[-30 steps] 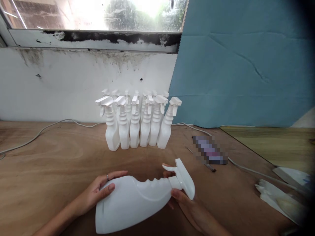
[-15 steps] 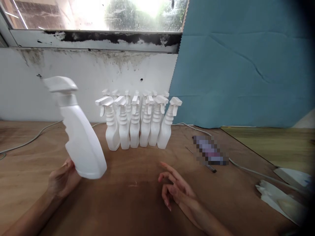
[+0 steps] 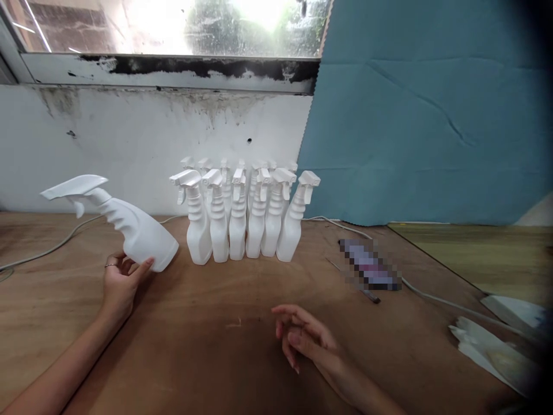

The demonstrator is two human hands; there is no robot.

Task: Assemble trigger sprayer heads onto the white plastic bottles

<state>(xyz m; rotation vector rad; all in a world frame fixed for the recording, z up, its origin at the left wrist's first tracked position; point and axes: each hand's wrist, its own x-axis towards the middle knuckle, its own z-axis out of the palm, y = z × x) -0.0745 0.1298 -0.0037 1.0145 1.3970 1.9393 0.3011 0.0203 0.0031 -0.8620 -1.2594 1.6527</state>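
Left of the white btl cluster (image 3: 237, 236), approx level w/ its front row, the L hand (image 3: 123, 279) has a white spray btl (image 3: 149, 239); fingers (image 3: 111, 264) closed round the lower body, thumb at the base edge, ring on one finger. Btl leans well over: spray head up & away from the cluster, trigger hanging under it, base end toward the cluster, near but apart. Can't tell if base touches the table (image 3: 185, 357). Nearer the viewer than the cluster & a bit R of its middle, the R hand (image 3: 309, 343) is loosely half-curled, fingers (image 3: 290, 310) apart, nothing in them. Cluster itself: six btls upright in front, more heads showing behind. R of cluster: pixelated item (image 3: 369, 265) w/ a thin tool (image 3: 372, 297) beside it. Behind cluster: white wall (image 3: 129, 138); blue cloth (image 3: 415, 115) hangs behind & R.
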